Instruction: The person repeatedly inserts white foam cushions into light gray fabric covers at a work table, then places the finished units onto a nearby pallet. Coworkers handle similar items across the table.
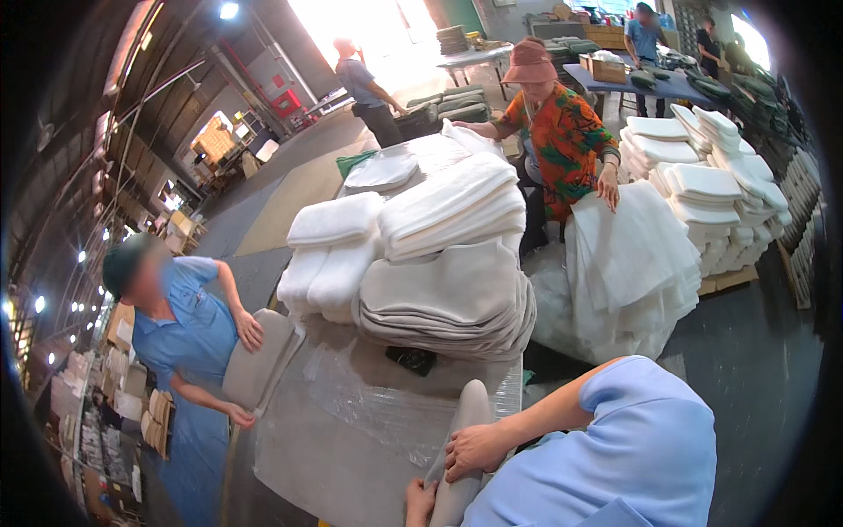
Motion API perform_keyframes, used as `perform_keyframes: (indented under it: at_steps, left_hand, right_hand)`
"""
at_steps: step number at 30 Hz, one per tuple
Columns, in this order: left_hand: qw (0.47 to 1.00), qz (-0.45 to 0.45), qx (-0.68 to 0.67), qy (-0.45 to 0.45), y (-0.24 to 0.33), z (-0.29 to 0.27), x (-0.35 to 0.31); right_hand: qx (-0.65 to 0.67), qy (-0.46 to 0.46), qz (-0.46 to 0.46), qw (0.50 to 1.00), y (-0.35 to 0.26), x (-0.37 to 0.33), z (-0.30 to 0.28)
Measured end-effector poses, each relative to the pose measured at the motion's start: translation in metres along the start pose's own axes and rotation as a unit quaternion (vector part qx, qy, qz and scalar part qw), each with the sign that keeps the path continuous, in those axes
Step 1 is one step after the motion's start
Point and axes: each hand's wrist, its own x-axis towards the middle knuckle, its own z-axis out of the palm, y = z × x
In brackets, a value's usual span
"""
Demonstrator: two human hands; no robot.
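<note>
Near the table's front edge, a long grey padded piece (475, 408), like a cushion in a fabric cover, stands tilted with its rounded end away from me. My right hand (474, 451) lies across it, fingers curled over its left side. Lower down, my left hand (420, 501) is closed at the left edge of the same piece, seeming to pinch the grey fabric. The piece's near end is partly hidden by my blue sleeve. Under it spreads the table (325, 457), partly covered with clear plastic film (369, 400).
Beyond my hands sit stacked grey covers (443, 299), a small black item (411, 359) and white foam pads (452, 206). At left a co-worker (180, 307) holds a grey pad (256, 360). Across, another person (562, 140) touches white sheets (628, 250). White stacks (702, 176) stand right.
</note>
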Motion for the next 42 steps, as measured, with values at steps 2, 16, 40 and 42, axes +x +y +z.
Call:
perform_keyframes:
  at_steps: [2, 16, 40, 42]
  left_hand:
    - [0.999, 0.022, 0.034, 0.008, 0.003, 0.008, -0.004]
    - [0.963, -0.178, -0.145, -0.141, 0.030, 0.008, 0.020]
    - [0.986, 0.045, 0.102, 0.123, 0.043, 0.041, 0.004]
    - [0.986, 0.041, 0.088, 0.134, 0.043, 0.040, 0.003]
  right_hand:
    - [0.001, 0.008, 0.013, 1.000, 0.002, -0.005, 0.006]
    - [-0.005, 0.030, 0.034, 0.999, -0.004, -0.011, 0.005]
    - [-0.022, 0.034, 0.042, 0.998, -0.011, -0.025, 0.019]
    - [-0.025, 0.027, 0.041, 0.999, -0.011, -0.025, 0.019]
